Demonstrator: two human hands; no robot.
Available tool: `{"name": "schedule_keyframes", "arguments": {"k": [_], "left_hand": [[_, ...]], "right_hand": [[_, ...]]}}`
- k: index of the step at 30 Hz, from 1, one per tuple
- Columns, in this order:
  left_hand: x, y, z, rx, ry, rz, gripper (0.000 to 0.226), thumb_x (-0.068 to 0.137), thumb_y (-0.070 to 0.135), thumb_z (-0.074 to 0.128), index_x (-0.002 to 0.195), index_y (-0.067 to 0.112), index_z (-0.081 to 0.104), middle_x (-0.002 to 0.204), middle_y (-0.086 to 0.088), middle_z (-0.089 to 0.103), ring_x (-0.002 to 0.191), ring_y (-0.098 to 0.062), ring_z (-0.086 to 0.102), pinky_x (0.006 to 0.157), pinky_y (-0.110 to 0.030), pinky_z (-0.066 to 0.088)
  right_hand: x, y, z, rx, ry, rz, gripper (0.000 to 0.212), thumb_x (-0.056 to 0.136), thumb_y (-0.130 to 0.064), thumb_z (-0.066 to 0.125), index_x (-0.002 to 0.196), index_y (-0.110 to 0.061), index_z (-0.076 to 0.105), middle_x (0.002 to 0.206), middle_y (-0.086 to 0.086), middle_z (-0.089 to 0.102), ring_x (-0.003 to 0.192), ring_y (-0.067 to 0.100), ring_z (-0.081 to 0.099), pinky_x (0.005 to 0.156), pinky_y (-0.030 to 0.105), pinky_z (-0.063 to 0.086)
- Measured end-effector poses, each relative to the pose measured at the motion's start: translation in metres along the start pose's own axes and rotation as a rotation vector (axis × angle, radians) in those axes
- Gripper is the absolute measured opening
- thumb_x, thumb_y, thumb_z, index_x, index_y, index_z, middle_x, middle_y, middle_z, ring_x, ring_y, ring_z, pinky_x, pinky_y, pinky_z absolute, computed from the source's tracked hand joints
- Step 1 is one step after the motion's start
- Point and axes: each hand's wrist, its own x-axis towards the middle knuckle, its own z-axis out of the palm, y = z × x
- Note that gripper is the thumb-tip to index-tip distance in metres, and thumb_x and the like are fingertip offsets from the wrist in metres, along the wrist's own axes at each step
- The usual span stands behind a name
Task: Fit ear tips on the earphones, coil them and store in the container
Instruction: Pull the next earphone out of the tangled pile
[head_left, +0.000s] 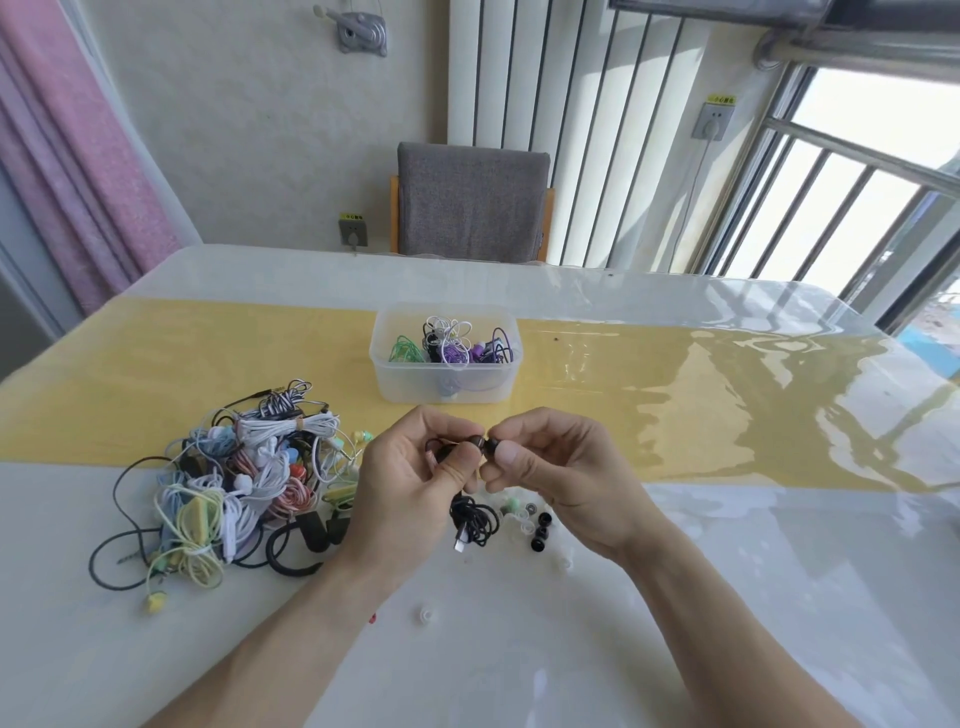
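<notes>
My left hand (415, 467) pinches the bud of a black earphone (474, 442) above the table. My right hand (545, 462) pinches a black ear tip (492, 446) right against that bud. The earphone's black cable (472, 522) hangs down from my hands in a loose bundle onto the table. Loose ear tips (540, 530), black, green and clear, lie just below my right hand. A clear plastic container (445, 358) with several coiled earphones stands behind my hands on the yellow strip.
A tangled pile of earphones (234, 483) in several colours lies to the left of my hands. One clear ear tip (426, 614) lies near the front between my forearms. A grey chair (470, 200) stands beyond the table's far edge.
</notes>
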Motion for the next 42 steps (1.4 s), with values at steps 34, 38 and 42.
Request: {"name": "schedule_keyframes", "arguments": {"k": [34, 38, 42], "left_hand": [[0.005, 0.003, -0.011, -0.398, -0.234, -0.549, 0.008, 0.073, 0.003, 0.063, 0.070, 0.010, 0.064, 0.058, -0.009, 0.049, 0.046, -0.015, 0.043, 0.047, -0.020, 0.038], [0.006, 0.002, -0.012, -0.418, -0.229, -0.545, 0.009, 0.073, 0.003, 0.063, 0.070, 0.010, 0.064, 0.059, -0.009, 0.049, 0.046, -0.015, 0.043, 0.046, -0.020, 0.037], [0.006, 0.001, -0.012, -0.414, -0.214, -0.510, 0.010, 0.073, 0.002, 0.063, 0.068, 0.010, 0.065, 0.059, -0.010, 0.049, 0.046, -0.015, 0.043, 0.046, -0.019, 0.038]], "right_hand": [[0.001, 0.005, -0.007, -0.137, -0.067, 0.064, 0.002, 0.077, -0.013, 0.078, 0.076, -0.014, 0.077, 0.067, 0.014, 0.070, 0.058, 0.022, 0.064, 0.061, 0.028, 0.054], [0.000, 0.005, -0.005, -0.152, -0.033, 0.043, 0.013, 0.072, -0.026, 0.082, 0.075, -0.014, 0.076, 0.069, 0.016, 0.071, 0.059, 0.025, 0.064, 0.061, 0.029, 0.053], [-0.001, 0.001, -0.005, -0.229, -0.001, -0.014, 0.009, 0.075, -0.018, 0.082, 0.075, -0.012, 0.075, 0.070, 0.017, 0.071, 0.059, 0.026, 0.065, 0.062, 0.032, 0.055]]}}
